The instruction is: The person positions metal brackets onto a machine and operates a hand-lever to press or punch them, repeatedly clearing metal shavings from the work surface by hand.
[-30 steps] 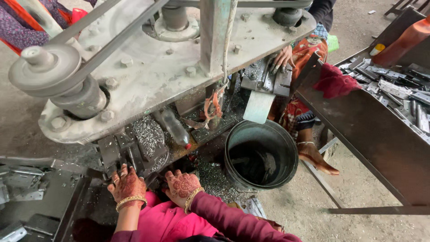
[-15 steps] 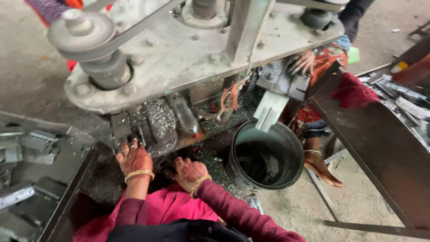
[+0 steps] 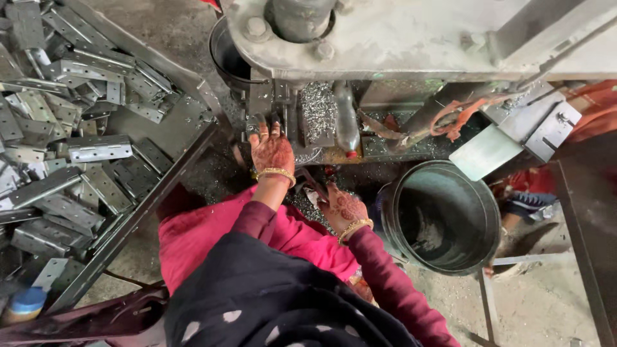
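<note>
**A:** Head view, looking straight down. Where is the left hand (image 3: 272,151)?

**B:** It is stretched far forward to the lower bed of the grey press machine (image 3: 411,38), palm down, fingers spread and lying loosely open. The fingertips rest on a dark metal block (image 3: 259,106) at the left end of the bed. I cannot tell whether anything is pinched under them.

**A:** And the right hand (image 3: 342,207)?

**B:** Nearer to the person and to the right, low over a patch of metal shavings (image 3: 302,205). The fingers are curled downward, half closed. A thin dark piece shows just beside them, but whether the hand grips it I cannot tell.

**A:** What lies between the two hands and the machine?

**B:** A ribbed, shaving-covered block (image 3: 317,112) stands right of the left hand, with a small plastic bottle (image 3: 347,122) beside it.

**A:** Further right?

**B:** A round dark metal bucket (image 3: 443,257) sits on the floor, just right of the right hand. Above it a pale flat chute (image 3: 485,153) slopes down from the machine.

**A:** And on the left?

**B:** A long metal tray (image 3: 160,186) heaped with grey stamped brackets (image 3: 96,149), well left of the left hand. A blue-capped container (image 3: 26,302) stands at the near left corner.
</note>
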